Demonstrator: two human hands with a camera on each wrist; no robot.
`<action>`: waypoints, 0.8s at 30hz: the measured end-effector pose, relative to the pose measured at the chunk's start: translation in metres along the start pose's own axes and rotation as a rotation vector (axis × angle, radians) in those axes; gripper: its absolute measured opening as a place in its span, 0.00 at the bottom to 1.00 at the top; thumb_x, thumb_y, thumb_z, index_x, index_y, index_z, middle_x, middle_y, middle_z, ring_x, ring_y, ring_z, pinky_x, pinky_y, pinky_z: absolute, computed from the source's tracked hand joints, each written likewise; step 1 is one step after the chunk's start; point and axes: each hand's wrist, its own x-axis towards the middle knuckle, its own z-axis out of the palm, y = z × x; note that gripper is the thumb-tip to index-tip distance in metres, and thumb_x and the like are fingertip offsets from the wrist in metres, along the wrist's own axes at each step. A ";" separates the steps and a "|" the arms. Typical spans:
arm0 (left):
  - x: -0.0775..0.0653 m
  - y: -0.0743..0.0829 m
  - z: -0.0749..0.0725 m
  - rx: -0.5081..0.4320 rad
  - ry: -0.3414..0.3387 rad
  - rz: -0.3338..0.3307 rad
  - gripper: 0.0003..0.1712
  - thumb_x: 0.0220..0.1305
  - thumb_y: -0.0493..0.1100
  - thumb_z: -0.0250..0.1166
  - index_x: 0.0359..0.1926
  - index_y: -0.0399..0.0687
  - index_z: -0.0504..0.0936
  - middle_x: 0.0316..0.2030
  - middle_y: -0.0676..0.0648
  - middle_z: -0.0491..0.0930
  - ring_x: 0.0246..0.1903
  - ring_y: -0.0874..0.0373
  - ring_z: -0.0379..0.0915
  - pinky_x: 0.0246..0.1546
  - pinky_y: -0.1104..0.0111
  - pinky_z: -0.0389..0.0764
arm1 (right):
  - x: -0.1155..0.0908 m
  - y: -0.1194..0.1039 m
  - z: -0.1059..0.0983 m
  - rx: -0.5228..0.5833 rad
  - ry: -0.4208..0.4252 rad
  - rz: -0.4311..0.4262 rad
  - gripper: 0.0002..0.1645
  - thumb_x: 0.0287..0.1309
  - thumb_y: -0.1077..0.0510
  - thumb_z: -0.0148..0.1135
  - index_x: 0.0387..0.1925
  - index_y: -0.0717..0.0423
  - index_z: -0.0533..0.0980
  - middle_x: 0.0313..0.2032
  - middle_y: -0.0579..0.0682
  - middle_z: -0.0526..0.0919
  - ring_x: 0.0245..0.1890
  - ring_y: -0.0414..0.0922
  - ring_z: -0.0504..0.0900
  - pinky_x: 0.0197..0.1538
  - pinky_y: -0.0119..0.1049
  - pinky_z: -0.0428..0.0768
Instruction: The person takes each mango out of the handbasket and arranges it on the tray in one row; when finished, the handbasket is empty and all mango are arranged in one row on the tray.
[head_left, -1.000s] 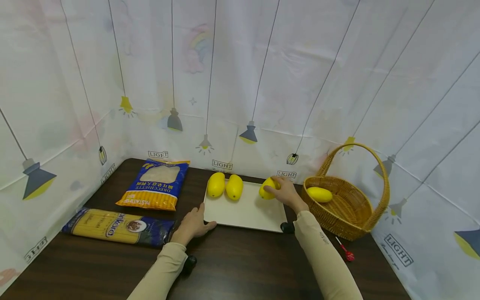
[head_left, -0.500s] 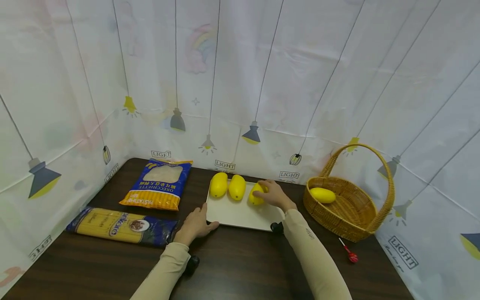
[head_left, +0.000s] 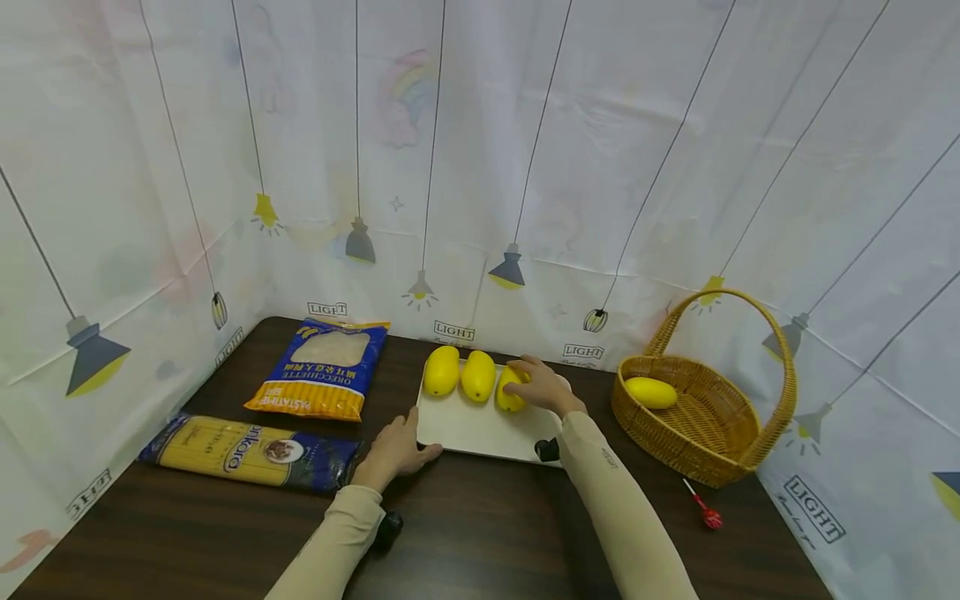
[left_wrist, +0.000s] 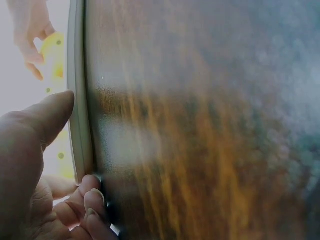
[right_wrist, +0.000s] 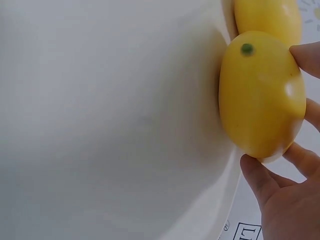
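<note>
Held fruit: the yellow fruit point(right_wrist: 262, 95) is over the tray's far half, just right of its neighbour; we cannot tell whether it bears weight there.
Right hand: our right hand point(head_left: 545, 389) holds it, fingertips closed round the sides.
Setting down: we judge a gentle lowering best, then opening our fingers slowly, since that smooth rounded skin could roll.
Row: the middle fruit point(head_left: 477, 377) and left fruit point(head_left: 441, 371) lie side by side; we should avoid nudging them.
Tray: the white tray point(head_left: 480, 433) has a low rim, so we would stay inside it.
Left hand: our left hand point(head_left: 393, 450) grips the near left corner, thumb at the rim; steady pressure should stop sliding.
Basket: the wicker basket point(head_left: 660, 435), right, contains another fruit point(head_left: 651, 392).
Edges: pasta bags point(head_left: 322, 367) lie left; a red lollipop point(head_left: 711, 518) lies near the basket.
</note>
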 end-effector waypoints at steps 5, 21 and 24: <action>0.001 0.000 0.001 -0.003 -0.004 -0.005 0.52 0.65 0.62 0.65 0.78 0.38 0.54 0.70 0.29 0.65 0.66 0.34 0.68 0.66 0.42 0.71 | 0.004 -0.002 0.000 0.023 -0.006 0.003 0.38 0.61 0.42 0.58 0.72 0.47 0.68 0.78 0.60 0.55 0.77 0.65 0.56 0.75 0.68 0.56; 0.003 -0.001 0.004 0.003 0.004 0.000 0.53 0.65 0.63 0.65 0.78 0.39 0.55 0.69 0.30 0.66 0.65 0.34 0.69 0.65 0.43 0.72 | 0.018 0.002 0.004 0.031 -0.026 -0.012 0.40 0.60 0.43 0.57 0.73 0.47 0.67 0.79 0.59 0.53 0.77 0.64 0.55 0.75 0.67 0.55; 0.003 -0.003 0.003 0.008 0.008 0.002 0.53 0.65 0.63 0.65 0.77 0.38 0.55 0.69 0.29 0.66 0.65 0.34 0.69 0.65 0.43 0.72 | 0.021 0.002 0.006 0.037 -0.026 -0.005 0.39 0.60 0.44 0.56 0.73 0.47 0.67 0.79 0.58 0.53 0.77 0.64 0.55 0.75 0.67 0.54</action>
